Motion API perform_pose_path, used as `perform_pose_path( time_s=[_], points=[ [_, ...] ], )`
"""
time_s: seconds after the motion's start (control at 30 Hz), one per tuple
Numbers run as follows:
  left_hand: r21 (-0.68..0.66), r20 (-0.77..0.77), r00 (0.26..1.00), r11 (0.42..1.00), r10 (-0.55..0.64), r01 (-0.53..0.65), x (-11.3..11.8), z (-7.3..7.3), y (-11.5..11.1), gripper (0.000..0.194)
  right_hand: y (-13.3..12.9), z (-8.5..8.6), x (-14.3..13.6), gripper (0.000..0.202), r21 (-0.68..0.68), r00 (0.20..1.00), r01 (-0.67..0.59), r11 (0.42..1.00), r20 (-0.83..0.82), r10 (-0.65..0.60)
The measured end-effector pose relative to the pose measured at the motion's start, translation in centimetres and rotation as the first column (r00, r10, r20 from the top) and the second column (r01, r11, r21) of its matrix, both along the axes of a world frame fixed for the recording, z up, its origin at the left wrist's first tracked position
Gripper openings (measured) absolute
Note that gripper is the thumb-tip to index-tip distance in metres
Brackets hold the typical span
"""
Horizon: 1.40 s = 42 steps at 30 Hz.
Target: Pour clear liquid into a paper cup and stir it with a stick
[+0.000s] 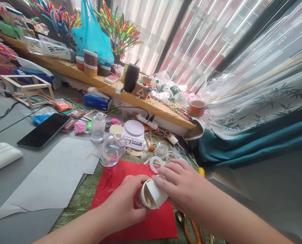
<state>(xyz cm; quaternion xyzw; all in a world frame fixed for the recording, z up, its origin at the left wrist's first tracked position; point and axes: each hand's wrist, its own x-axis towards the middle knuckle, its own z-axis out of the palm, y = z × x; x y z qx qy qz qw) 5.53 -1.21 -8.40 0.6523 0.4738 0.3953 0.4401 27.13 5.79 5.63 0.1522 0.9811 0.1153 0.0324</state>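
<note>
My left hand (124, 200) is wrapped round a small white paper cup (144, 200), tilted with its mouth toward me. My right hand (178, 179) grips a folded white piece of card (157, 193) that covers part of the cup's mouth. Something pale shows inside the cup, too small to name. Both hands are above a red sheet (156, 222) on the green mat. Just beyond the fingers of my right hand lies a clear plastic ring (156, 164). A round glass bottle (112, 150) stands at the sheet's far left corner.
A taller glass bottle (98, 127) and a white kitchen scale (134, 134) stand behind. To the left lie a grey-white sheet (49, 176), a black phone (44, 130) and a wooden frame (29, 89). Orange-handled pliers (188, 227) lie near my right forearm. A cluttered ledge (151, 101) runs along the window.
</note>
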Motion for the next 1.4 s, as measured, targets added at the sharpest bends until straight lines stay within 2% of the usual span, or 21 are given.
perform_pose_path(
  time_s=[0.1, 0.37, 0.6, 0.97, 1.27, 1.4],
  points=[
    [-0.025, -0.014, 1.0, 1.0, -0.005, 0.004, 0.0, -0.1, 0.0, 0.059, 0.1, 0.0, 0.0, 0.022, -0.058, 0.998, 0.028, 0.998, 0.053, -0.025],
    [-0.023, -0.02, 1.0, 1.0, -0.018, 0.017, 0.1, 0.4, 0.0, 0.056, -0.1, -0.4, -0.5, 0.031, -0.014, 1.0, -0.021, 1.0, 0.022, 0.021],
    [-0.06, -0.029, 0.999, 0.998, -0.033, 0.031, 0.1, 0.0, 0.0, 0.058, 0.0, -1.1, -0.5, 0.028, 0.035, 0.997, -0.06, 0.998, 0.042, 0.058],
    [-0.016, -0.02, 0.999, 1.0, -0.025, 0.024, 0.0, -0.5, 0.1, 0.061, 0.0, -0.2, -0.8, 0.033, -0.006, 0.998, -0.022, 1.0, 0.063, 0.022],
    [-0.033, -0.011, 1.0, 0.999, -0.028, 0.028, 0.1, -0.2, 0.1, 0.061, 0.2, -0.8, -0.3, 0.035, 0.019, 0.999, -0.046, 0.999, 0.026, 0.046],
    [-0.031, -0.004, 1.0, 0.999, -0.031, 0.03, 0.0, -0.1, 0.2, 0.057, 0.2, -0.7, -0.5, 0.028, 0.01, 0.998, -0.059, 0.998, 0.035, 0.058]
  ],
)
